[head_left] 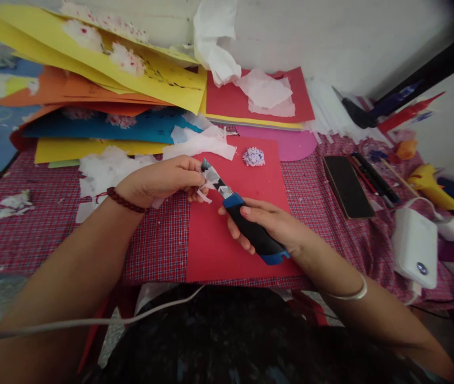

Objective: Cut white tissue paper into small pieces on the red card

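My right hand point(265, 221) is wrapped round the thick black-and-blue handle of what looks like a utility knife point(251, 226). Its metal and dark front end points up and left, toward my other hand. There my left hand point(171, 178), fingers pinched, holds a small scrap of white tissue paper point(210, 176) against the tool's tip. A little dark teal piece shows at that tip; its kind is unclear. Beneath both hands lies a sheet of red paper point(227, 250). A small white-and-purple crumpled paper ball point(253, 156) rests on its upper part.
Torn white tissue paper point(107, 168) lies left of the red sheet. Yellow paper sheets point(163, 74) with paper flowers are stacked behind. To the right are a phone point(348, 186), pens point(377, 176) and a white power bank point(415, 245). A cable point(131, 320) crosses in front.
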The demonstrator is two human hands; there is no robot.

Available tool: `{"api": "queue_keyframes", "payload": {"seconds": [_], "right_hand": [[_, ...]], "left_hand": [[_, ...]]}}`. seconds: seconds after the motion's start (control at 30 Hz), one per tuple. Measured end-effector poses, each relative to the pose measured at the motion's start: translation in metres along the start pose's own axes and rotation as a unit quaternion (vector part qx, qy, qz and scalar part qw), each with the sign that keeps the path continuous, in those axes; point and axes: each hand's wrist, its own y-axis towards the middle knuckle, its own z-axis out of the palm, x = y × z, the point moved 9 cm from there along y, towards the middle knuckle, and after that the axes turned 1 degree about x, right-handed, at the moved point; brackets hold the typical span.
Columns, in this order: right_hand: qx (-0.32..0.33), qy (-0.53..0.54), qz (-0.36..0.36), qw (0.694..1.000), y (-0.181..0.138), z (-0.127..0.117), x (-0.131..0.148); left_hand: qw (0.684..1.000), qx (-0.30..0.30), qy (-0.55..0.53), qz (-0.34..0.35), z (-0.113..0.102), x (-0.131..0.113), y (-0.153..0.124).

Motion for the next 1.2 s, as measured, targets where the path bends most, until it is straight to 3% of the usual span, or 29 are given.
{"api": "queue_keyframes", "payload": {"seconds": [0.13, 0.23, 0.47, 0.67, 0.97, 1.2], "right_hand": [[0.008, -0.004, 0.005, 1.000, -0.001, 0.001, 0.000], [0.021, -0.003, 0.012, 1.000, -0.001, 0.002, -0.001], [0.027, 0.000, 0.012, 1.000, -0.002, 0.002, -0.001], [0.020, -0.006, 0.011, 1.000, -0.002, 0.001, 0.001], [0.039, -0.013, 0.020, 0.999, -0.003, 0.004, -0.003], [0.028, -0.051, 0.003, 0.998, -0.007, 0.001, 0.004]], "left_hand": [[0.999, -0.032, 0.032, -0.021, -0.012, 0.002, -0.005], [0.999, -0.019, 0.028, -0.030, -0.015, 0.005, -0.005], [0.997, 0.003, 0.073, -0.014, -0.014, -0.005, -0.010], [0.996, -0.031, 0.088, 0.001, -0.013, -0.009, -0.009], [0.999, 0.015, 0.032, 0.021, -0.009, -0.016, -0.012], [0.999, -0.024, -0.017, 0.028, -0.020, -0.017, -0.017]]}}
